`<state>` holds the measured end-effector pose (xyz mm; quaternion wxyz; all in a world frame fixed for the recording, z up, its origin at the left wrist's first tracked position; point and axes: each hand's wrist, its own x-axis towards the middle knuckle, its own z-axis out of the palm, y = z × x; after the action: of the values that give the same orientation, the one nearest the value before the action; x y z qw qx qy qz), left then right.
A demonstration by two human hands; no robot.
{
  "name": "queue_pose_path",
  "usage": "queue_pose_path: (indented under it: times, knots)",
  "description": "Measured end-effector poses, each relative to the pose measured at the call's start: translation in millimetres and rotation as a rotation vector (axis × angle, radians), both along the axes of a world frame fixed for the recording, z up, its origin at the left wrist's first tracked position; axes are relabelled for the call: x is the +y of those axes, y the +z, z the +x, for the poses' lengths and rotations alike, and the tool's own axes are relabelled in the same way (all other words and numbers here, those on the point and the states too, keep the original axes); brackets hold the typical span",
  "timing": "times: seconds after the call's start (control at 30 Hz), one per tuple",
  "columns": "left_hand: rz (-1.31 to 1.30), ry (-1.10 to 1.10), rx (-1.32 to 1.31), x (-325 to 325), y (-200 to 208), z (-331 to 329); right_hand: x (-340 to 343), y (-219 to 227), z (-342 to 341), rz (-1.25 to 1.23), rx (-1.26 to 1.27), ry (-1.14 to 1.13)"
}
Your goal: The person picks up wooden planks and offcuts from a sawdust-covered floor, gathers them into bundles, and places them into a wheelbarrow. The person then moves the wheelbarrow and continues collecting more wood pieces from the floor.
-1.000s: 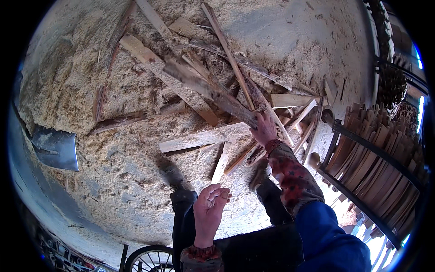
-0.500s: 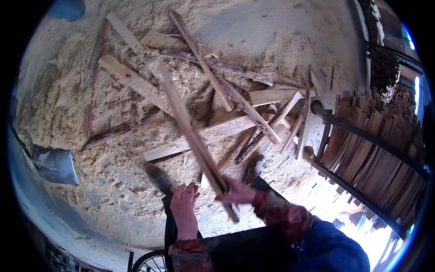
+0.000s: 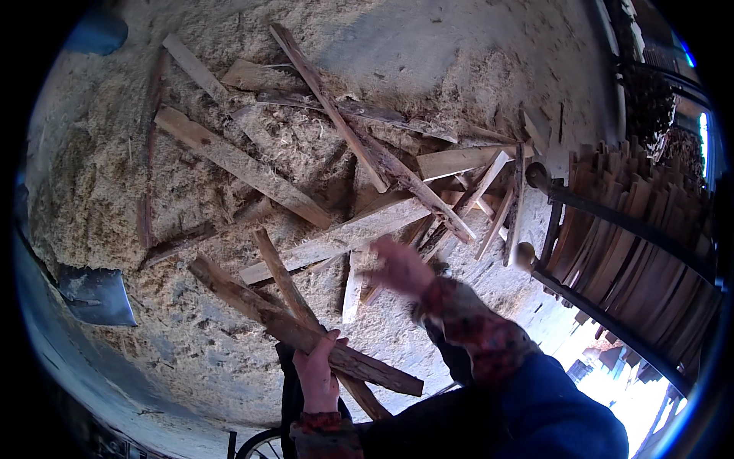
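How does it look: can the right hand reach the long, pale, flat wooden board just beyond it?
Probably yes: the right hand, though blurred, looks empty and close to the long, pale wooden board, whose middle lies uncovered.

A dark metal rack [image 3: 612, 217] is loaded with thin wooden slats [image 3: 634, 287], which are held between two bars. Sawdust [image 3: 95, 191] is spread over the floor [image 3: 428, 34] to the left of the rack. A grey metal blade [image 3: 98, 297] is located well to the rack's left. A blue object [image 3: 97, 32], its kind unclear, is seen to the rack's upper left; a wheel [image 3: 255, 438], partly cut off, to its lower left.
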<state>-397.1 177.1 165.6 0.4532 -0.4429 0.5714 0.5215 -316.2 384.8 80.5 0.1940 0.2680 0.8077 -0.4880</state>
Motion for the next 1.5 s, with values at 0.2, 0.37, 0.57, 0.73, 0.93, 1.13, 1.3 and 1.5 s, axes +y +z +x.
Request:
queue_pose_path:
  times: [0.2,0.37,0.57,0.73,0.93,1.13,1.3,1.5]
  knots:
    - [0.02,0.018,-0.032,10.0,5.5,-9.6,102.7,-87.8,-91.3,0.516,-0.12,-0.058]
    - [0.041,-0.06,-0.051,0.4,-0.4,-4.4,108.8,-97.1,-93.9,0.409,-0.286,-0.01]
    - [0.003,-0.08,-0.071,-0.5,-3.2,-6.0,123.5,-63.0,60.7,0.61,-0.242,0.0]
    - [0.016,-0.103,-0.063,4.0,-5.2,-4.2,121.8,-91.6,91.5,0.698,-0.306,0.013]
    - [0.006,-0.113,-0.04,7.1,-10.1,3.1,107.5,-76.6,95.8,0.417,-0.337,-0.072]
    - [-0.016,-0.072,-0.044,-0.3,-17.9,13.8,54.4,31.5,99.8,0.01,-0.371,-0.285]
    - [-0.025,-0.088,-0.045,-0.3,-19.1,20.3,10.6,69.4,85.4,0.061,-0.38,-0.205]
    - [0.103,0.05,-0.008,-5.0,-21.7,26.5,-57.0,89.3,59.5,-0.407,-0.161,0.011]
